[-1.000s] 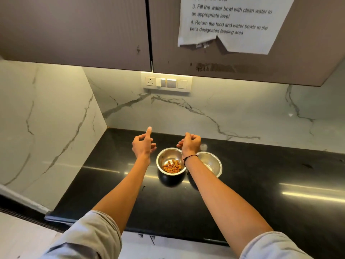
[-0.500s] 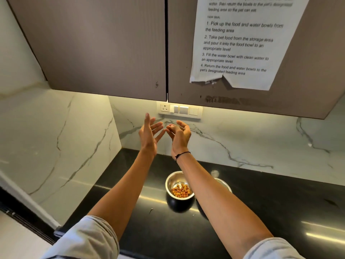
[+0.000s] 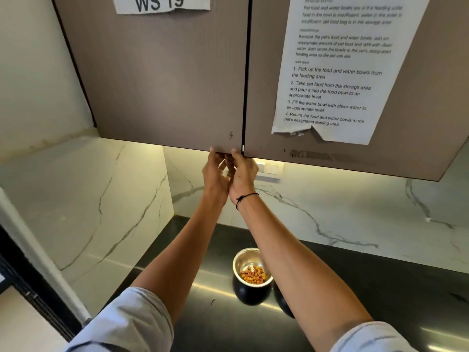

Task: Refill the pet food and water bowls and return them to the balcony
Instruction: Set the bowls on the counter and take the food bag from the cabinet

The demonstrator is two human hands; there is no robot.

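Observation:
A steel food bowl (image 3: pixel 241 256) stands on the black counter (image 3: pixel 380 288) with orange-brown kibble (image 3: pixel 253 274) in its bottom. Of the second bowl (image 3: pixel 282 302) only a dark sliver shows to its right, behind my right forearm. Both my hands are raised to the wall cabinet, well above the bowls. My left hand (image 3: pixel 215 174) and my right hand (image 3: pixel 244 174) press side by side, fingers hooked under the bottom edge of the left cabinet door (image 3: pixel 165 85) and thumbs on its front, next to the seam. The door is closed.
The right cabinet door (image 3: pixel 266 138) carries a taped instruction sheet (image 3: pixel 337 72); a "WS 19" label (image 3: pixel 160 2) is on the left door. A marble backsplash (image 3: pixel 342 212) with a switch plate (image 3: pixel 270 170) rises behind the counter, and a marble side wall (image 3: pixel 88 199) closes the left.
Both hands rose from above the bowls to the cabinet's lower edge and closed on it. My view tilted upward, so the bowls now sit low in the frame.

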